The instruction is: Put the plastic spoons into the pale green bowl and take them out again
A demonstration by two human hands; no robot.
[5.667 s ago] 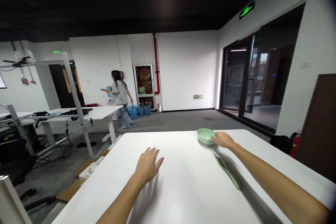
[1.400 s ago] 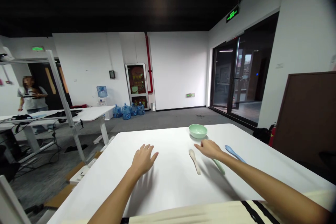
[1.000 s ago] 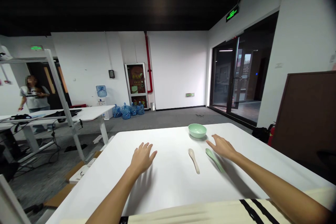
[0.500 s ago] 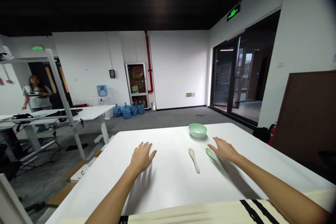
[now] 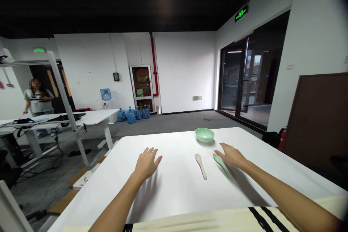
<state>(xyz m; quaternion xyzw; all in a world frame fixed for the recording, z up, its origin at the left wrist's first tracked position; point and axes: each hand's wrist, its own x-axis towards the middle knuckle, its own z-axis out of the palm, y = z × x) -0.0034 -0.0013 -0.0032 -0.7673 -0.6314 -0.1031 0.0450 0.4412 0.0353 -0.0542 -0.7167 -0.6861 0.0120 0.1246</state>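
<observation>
My left hand (image 5: 147, 163) is open, fingers spread, over the left part of the white table (image 5: 174, 192); it holds nothing and casts a shadow below. On the right, my right hand (image 5: 231, 154) is also open and empty, its thumb over or beside the green spoon (image 5: 223, 166); whether they touch I cannot tell. Left of that spoon lies a beige spoon (image 5: 201, 166), bowl end pointing away from me. A light green bowl (image 5: 204, 135) stands upright near the table's far edge, beyond both spoons.
A metal frame (image 5: 67, 105) and another white table (image 5: 95, 116) stand to the left, with a person (image 5: 40, 98) behind. Blue water bottles (image 5: 131, 115) are on the floor by the far wall. A brown board (image 5: 318, 127) leans at the right.
Almost nothing differs. My right hand has shifted very slightly to the left; the bowl and both spoons lie where they were.
</observation>
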